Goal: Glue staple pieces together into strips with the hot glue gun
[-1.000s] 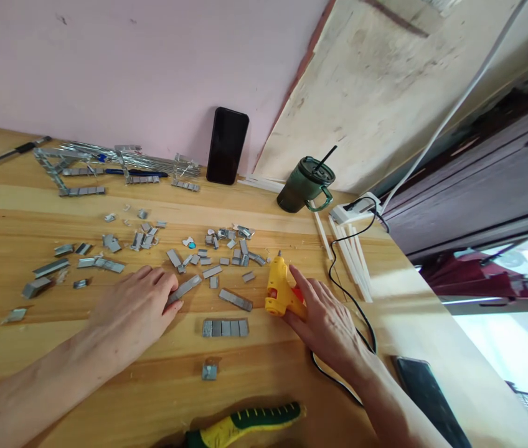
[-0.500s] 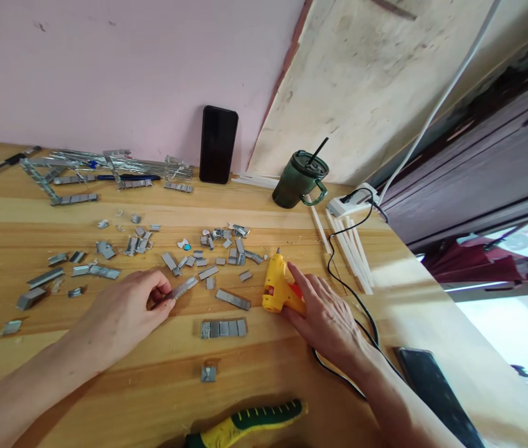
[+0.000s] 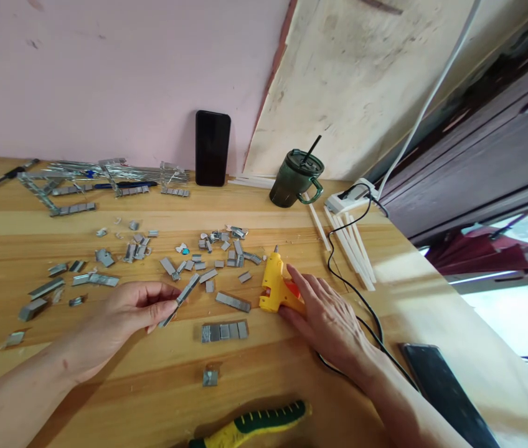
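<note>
My left hand (image 3: pixel 126 311) pinches a long grey staple strip (image 3: pixel 181 298) by its lower end and holds it tilted just above the wooden table (image 3: pixel 264 379). Fingers of my right hand (image 3: pixel 327 320) rest on the handle of a yellow glue gun (image 3: pixel 276 288) that lies on the table with its nozzle pointing away from me. A flat row of joined staple pieces (image 3: pixel 225 330) lies between the two hands. A single small staple piece (image 3: pixel 210 377) sits nearer to me.
Several loose staple strips (image 3: pixel 189 261) are scattered across the table. A staple-built frame (image 3: pixel 81 183) lies at the back left. A black phone (image 3: pixel 212 148) leans on the wall, beside a green mug (image 3: pixel 296 179). White glue sticks (image 3: pixel 352 246), a black cord (image 3: pixel 362 311), a second phone (image 3: pixel 446 392) and a yellow-green tool handle (image 3: pixel 254 423) are nearby.
My left hand picked the long staple strip up off the table and drew it back toward me. My right hand stayed on the glue gun.
</note>
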### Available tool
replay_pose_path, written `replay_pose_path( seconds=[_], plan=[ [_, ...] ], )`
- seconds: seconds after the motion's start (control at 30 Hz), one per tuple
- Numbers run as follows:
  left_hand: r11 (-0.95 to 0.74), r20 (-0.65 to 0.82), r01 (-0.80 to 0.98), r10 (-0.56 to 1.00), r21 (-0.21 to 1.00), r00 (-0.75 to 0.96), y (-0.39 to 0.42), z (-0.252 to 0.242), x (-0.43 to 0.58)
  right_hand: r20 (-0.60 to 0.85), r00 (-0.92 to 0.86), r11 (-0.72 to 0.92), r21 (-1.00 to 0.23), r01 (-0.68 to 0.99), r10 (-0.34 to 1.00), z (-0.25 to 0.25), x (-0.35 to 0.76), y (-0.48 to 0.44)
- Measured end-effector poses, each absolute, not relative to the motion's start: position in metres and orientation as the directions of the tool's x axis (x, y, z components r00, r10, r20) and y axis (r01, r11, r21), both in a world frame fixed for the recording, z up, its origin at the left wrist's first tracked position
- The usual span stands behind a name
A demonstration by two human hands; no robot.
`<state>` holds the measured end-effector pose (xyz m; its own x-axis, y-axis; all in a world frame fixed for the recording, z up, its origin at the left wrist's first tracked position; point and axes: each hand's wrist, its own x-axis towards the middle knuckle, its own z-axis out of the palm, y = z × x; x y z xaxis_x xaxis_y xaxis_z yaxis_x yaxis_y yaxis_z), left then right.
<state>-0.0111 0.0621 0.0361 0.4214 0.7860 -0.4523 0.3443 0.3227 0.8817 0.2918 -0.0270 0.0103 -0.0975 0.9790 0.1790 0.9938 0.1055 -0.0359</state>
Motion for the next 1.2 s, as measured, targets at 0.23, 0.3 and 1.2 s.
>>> replay_pose_path(
  seconds=[0.23,0.3,1.2],
  plan=[
    [0.373,-0.455,0.262,0.725,0.89,0.516,0.059,0.026,-0.007,0.162,-0.09,0.099,-0.049,0.994,0.983,0.012,0.291,-0.028],
    [0.356,-0.429,0.241,0.732,0.903,0.528,0.058,0.022,-0.006,0.16,-0.092,0.101,-0.053,0.993,0.983,0.012,0.291,-0.029],
    [-0.025,-0.31,0.507,0.766,0.862,0.564,0.036,0.014,0.004,0.218,-0.205,0.271,-0.345,0.899,0.954,0.017,0.226,-0.05]
  ],
)
